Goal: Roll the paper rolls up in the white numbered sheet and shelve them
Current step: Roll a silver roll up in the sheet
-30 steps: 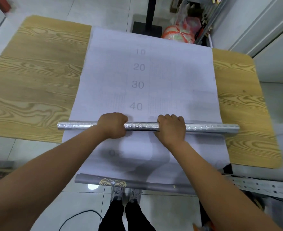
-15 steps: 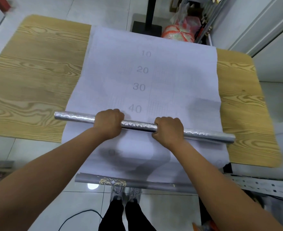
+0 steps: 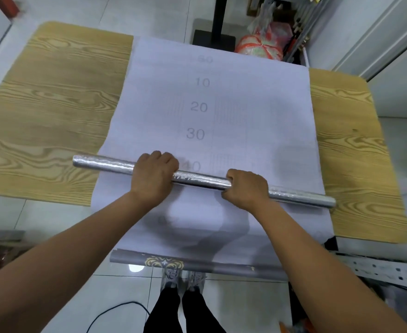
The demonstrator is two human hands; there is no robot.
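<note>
A long silver foil-covered roll [image 3: 202, 181] lies slanted across the white numbered sheet [image 3: 257, 104], its left end farther from me. My left hand [image 3: 153, 177] grips the roll left of its middle. My right hand [image 3: 247, 189] grips it right of the middle. The sheet shows 10, 20, 30 and a partly covered 40, and its near end hangs over the table's front edge. A grey roll with a gold pattern [image 3: 188, 263] sits at that hanging end.
The wooden table [image 3: 49, 111] extends left and right of the sheet. A black stand base [image 3: 213, 40] and a bagged orange bundle [image 3: 261, 48] sit on the floor beyond. A perforated metal rail [image 3: 377, 267] lies at the lower right. My feet are below the table.
The silver roll has turned from level to slanted, its left end moving away from me and its right end nearer. Both hands stayed gripped on it.
</note>
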